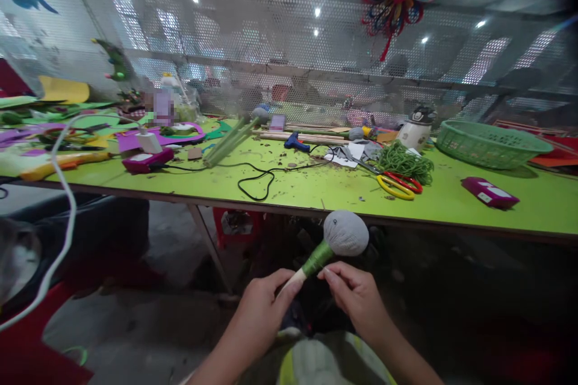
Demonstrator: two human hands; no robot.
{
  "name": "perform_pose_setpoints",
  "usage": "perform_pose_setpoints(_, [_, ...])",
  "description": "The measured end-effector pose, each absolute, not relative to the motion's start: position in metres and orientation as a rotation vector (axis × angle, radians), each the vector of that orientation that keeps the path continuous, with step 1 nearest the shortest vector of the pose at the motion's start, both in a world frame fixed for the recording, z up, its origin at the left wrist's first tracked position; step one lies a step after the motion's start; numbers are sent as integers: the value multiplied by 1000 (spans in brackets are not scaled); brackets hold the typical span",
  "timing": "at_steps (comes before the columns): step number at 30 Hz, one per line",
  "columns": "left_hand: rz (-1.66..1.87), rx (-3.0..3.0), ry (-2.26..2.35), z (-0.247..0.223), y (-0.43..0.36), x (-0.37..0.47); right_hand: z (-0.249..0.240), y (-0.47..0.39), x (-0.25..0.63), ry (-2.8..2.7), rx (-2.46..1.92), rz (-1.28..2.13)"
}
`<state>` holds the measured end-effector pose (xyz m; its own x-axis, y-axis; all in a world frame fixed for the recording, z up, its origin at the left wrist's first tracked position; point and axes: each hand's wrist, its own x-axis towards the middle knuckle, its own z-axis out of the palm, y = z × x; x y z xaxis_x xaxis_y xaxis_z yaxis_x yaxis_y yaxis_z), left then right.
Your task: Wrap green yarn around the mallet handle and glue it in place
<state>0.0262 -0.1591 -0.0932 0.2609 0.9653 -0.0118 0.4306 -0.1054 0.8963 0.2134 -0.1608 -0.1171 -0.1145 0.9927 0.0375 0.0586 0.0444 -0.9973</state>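
A stick with a round grey cloth-covered head [347, 233] is held in front of the table's near edge, tilted up to the right. Green wrapping [317, 257] surrounds the stick just below the head, and the pale wood [295, 280] shows lower down. My left hand [267, 302] grips this pale part between thumb and fingers. Beside the green wrapping, my right hand [354, 289] is closed in a pinch; what it pinches is too small to make out.
On the green table [442, 210] lie scissors [396, 185], green cord [404, 162], a blue glue gun [297, 142], a purple box [490, 192] and a black cable [256, 192]. A green basket [492, 144] stands at the right, a white cable [67, 192] hangs at the left.
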Motion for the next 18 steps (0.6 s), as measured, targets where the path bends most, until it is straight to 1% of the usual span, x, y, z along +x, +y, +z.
perform_pose_setpoints(5, [784,1621,1238,-94,-159,30,-124,-159,212,-1326,-1152,1235])
perform_pose_setpoints(13, [768,1561,1250,-99,-159,28,-121,-157,213,-1329,-1175,1231])
perform_pose_setpoints(18, [708,1421,1161,-99,-161,30,-126,-156,209,-1214,-1135,1330])
